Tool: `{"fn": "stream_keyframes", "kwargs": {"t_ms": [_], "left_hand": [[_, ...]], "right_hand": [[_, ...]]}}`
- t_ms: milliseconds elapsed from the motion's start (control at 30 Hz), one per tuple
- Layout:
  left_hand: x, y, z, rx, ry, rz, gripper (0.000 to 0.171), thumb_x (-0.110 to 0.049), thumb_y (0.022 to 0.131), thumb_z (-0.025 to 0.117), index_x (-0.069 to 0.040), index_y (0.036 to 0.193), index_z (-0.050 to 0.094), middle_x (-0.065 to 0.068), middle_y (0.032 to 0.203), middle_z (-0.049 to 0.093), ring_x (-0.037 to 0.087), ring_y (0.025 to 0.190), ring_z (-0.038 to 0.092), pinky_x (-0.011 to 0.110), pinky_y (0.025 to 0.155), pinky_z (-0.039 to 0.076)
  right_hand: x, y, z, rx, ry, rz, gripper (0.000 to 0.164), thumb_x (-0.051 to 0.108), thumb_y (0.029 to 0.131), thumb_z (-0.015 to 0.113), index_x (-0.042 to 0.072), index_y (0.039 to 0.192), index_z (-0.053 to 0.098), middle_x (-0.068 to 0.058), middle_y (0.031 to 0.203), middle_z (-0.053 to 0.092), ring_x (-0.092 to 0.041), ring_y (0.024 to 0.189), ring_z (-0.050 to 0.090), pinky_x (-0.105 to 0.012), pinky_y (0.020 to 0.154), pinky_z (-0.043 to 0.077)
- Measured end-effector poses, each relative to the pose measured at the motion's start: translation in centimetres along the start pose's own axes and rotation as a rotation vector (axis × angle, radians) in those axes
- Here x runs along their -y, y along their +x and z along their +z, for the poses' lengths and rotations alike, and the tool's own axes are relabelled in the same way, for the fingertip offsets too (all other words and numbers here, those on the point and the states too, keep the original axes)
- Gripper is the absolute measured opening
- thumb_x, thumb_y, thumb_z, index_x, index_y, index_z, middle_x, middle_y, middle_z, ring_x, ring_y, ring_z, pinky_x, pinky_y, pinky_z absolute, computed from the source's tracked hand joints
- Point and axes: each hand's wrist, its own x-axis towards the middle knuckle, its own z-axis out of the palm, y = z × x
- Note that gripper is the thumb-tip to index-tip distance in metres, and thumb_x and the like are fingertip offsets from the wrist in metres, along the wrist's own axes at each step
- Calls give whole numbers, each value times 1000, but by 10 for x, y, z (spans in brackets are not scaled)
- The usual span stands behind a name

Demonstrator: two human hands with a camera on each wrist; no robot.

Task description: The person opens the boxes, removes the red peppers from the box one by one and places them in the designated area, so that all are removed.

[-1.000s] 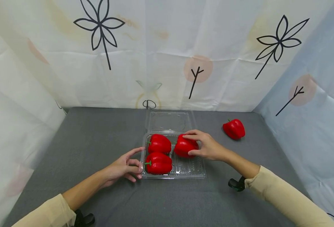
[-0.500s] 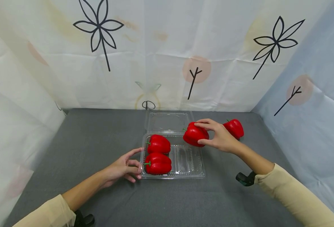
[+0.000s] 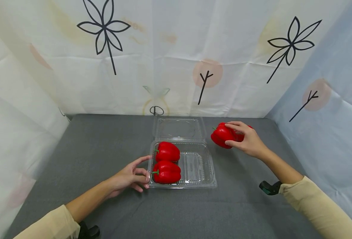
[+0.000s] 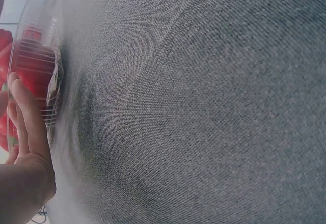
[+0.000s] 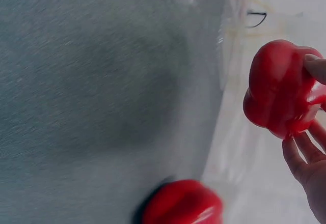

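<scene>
Rests the loosely spread left hand (image 3: 131, 177) against the left edge of the clear container (image 3: 190, 170). Has a near red pepper (image 3: 167, 172) and a second red pepper (image 3: 168, 151) in the container's left half. Pinches a third red pepper (image 3: 221, 136) in the right hand (image 3: 250, 140), right of the container. Shows a fourth red pepper (image 5: 183, 203) farther right, and the open lid (image 3: 178, 128) behind the container.

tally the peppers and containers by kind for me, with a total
Clear container: 1
Red peppers: 4 (2 in the container, 1 held pepper in the right hand, 1 on the table)
Total: 5
</scene>
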Motion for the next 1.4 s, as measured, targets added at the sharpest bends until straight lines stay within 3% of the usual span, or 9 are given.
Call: {"fn": "stream_keyframes", "kwargs": {"t_ms": [300, 533, 1100, 1400], "left_hand": [[0, 0, 0, -1, -5, -10, 81, -7, 92, 69, -20, 157, 21, 10, 96, 66, 23, 80, 70, 35, 68, 58], [1, 1, 0, 6, -6, 3, 81, -6, 92, 68, -20, 157, 21, 9, 96, 65, 23, 80, 70, 34, 68, 58], [1, 1, 0, 5, -1, 5, 81, -6, 92, 68, -20, 157, 21, 10, 95, 65, 24, 80, 70, 35, 68, 58], [2, 1, 0, 0, -2, 0, 82, -6, 92, 69, -20, 157, 21, 10, 96, 66, 23, 80, 70, 35, 67, 58]], "right_hand": [[-41, -10, 20, 4, -34, 55, 59, 4, 81, 80, -6, 133, 56, -25, 133, 51, -44, 111, 54, -61, 83, 53], [-57, -14, 41, -79, -104, 45, 59, 3, 78, 81, -6, 132, 57, -26, 131, 52, -43, 117, 51, -63, 88, 50], [-52, -12, 44, -84, -74, 59, 61, 7, 77, 82, -2, 133, 57, -24, 136, 50, -43, 123, 47, -65, 89, 48], [-24, 1, 48, -48, 19, 16, 72, 10, 76, 83, 1, 140, 51, -24, 148, 43, -43, 133, 42, -64, 94, 46]]}}
